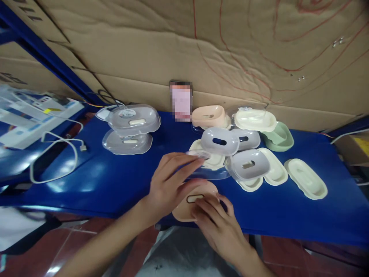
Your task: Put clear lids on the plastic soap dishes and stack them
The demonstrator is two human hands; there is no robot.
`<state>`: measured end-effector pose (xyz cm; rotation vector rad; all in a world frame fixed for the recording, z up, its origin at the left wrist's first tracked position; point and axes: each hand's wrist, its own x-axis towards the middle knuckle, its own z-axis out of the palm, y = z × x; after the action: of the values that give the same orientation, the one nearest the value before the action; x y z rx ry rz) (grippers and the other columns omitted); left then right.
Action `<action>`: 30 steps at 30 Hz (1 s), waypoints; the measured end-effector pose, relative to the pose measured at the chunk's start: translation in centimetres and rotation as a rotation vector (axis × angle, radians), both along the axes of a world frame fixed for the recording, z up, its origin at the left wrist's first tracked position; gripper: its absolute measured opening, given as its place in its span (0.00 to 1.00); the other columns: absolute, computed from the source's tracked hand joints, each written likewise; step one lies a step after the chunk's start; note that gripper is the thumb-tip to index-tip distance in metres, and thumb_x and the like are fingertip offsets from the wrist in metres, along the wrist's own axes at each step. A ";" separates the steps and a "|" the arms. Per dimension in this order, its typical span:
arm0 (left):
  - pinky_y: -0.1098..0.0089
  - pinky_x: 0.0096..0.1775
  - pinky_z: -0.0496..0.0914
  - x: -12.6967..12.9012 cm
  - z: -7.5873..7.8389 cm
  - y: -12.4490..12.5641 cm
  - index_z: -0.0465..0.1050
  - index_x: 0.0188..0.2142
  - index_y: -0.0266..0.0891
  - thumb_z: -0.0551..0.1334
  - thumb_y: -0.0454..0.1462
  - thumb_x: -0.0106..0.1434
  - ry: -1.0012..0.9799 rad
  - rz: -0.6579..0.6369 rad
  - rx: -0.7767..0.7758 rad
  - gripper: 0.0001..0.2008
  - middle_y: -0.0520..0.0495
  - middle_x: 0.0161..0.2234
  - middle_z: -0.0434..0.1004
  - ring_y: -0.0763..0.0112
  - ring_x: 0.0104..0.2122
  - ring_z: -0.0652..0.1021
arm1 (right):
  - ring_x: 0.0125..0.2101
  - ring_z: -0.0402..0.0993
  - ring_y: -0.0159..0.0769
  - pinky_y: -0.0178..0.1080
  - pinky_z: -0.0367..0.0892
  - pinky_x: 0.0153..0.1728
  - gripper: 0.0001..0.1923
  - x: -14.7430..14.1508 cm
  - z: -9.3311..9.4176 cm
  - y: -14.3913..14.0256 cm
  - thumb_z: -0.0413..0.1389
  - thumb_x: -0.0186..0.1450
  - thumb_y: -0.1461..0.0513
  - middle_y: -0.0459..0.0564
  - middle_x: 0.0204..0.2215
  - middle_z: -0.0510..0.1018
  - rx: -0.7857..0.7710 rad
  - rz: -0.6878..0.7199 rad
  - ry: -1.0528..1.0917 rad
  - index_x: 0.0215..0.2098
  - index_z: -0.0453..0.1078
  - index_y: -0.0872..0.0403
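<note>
A peach soap dish [180,209] with an oval slot lies at the table's front edge. My right hand [219,223] is closed on its right side, fingertips at a cream insert [195,199] in the slot. Stretched out above the dish is my left hand [170,181], its thumb apart from its fingers. Its fingertips are at a clear plastic cover [213,175] with a blurred label, near a cream tray [215,161]; contact is hard to tell. Beyond it are a grey dish [209,138] with an open slot and another grey dish [259,163] with a cream insert.
Two clear-covered grey dishes [134,115] are stacked at the left. Cream trays [307,179], a green tray [278,138] and a peach dish [207,115] lie right. A phone [181,102] leans on the cardboard [138,57]. A white cable [76,157] loops over the left side.
</note>
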<state>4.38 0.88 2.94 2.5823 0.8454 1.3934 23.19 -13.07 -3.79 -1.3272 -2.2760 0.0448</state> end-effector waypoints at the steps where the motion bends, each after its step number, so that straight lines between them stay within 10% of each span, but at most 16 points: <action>1: 0.61 0.55 0.76 1.3 0.3 0.8 0.75 0.58 0.39 0.68 0.42 0.74 0.007 -0.047 0.055 0.16 0.43 0.50 0.83 0.62 0.51 0.81 | 0.65 0.70 0.38 0.47 0.53 0.72 0.13 0.0 0.0 0.0 0.55 0.78 0.62 0.45 0.59 0.82 -0.001 -0.004 0.001 0.58 0.77 0.47; 8: 0.58 0.60 0.70 11.5 -0.7 6.4 0.77 0.55 0.36 0.60 0.42 0.80 0.324 -0.260 0.396 0.13 0.43 0.52 0.83 0.60 0.53 0.80 | 0.67 0.68 0.38 0.48 0.52 0.73 0.11 -0.1 0.2 0.3 0.55 0.78 0.61 0.46 0.63 0.80 0.007 -0.051 0.048 0.56 0.77 0.48; 14: 0.49 0.67 0.64 14.6 -1.7 7.0 0.77 0.56 0.38 0.56 0.34 0.79 0.466 -0.216 0.227 0.13 0.40 0.59 0.79 0.55 0.59 0.77 | 0.67 0.67 0.37 0.48 0.51 0.73 0.11 0.0 0.1 0.2 0.55 0.78 0.62 0.45 0.64 0.79 -0.027 -0.080 0.074 0.56 0.76 0.47; 22: 0.48 0.64 0.72 2.4 1.1 1.4 0.73 0.61 0.45 0.58 0.34 0.77 0.226 -0.231 -0.017 0.15 0.41 0.58 0.80 0.58 0.58 0.79 | 0.58 0.75 0.40 0.49 0.55 0.66 0.09 0.5 1.0 1.8 0.58 0.78 0.58 0.46 0.55 0.85 -0.018 -0.136 0.109 0.54 0.76 0.47; 26: 0.51 0.54 0.78 -3.4 -0.6 -5.3 0.76 0.52 0.44 0.62 0.34 0.72 0.177 -0.037 -0.059 0.11 0.41 0.49 0.80 0.55 0.52 0.80 | 0.56 0.77 0.41 0.50 0.60 0.64 0.11 1.3 1.6 1.6 0.57 0.77 0.61 0.47 0.52 0.86 -0.003 -0.146 0.285 0.57 0.73 0.47; 30: 0.48 0.57 0.75 -3.4 -3.8 -9.2 0.77 0.54 0.42 0.60 0.32 0.74 0.333 -0.006 -0.144 0.12 0.40 0.50 0.82 0.54 0.52 0.81 | 0.52 0.79 0.46 0.52 0.71 0.54 0.17 3.9 1.7 -1.5 0.51 0.79 0.59 0.53 0.49 0.84 0.201 -0.108 0.487 0.63 0.70 0.48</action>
<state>1.03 -8.37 -0.84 2.7381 0.9371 0.8731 27.05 -14.60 -2.12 -1.1786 -1.7508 0.0891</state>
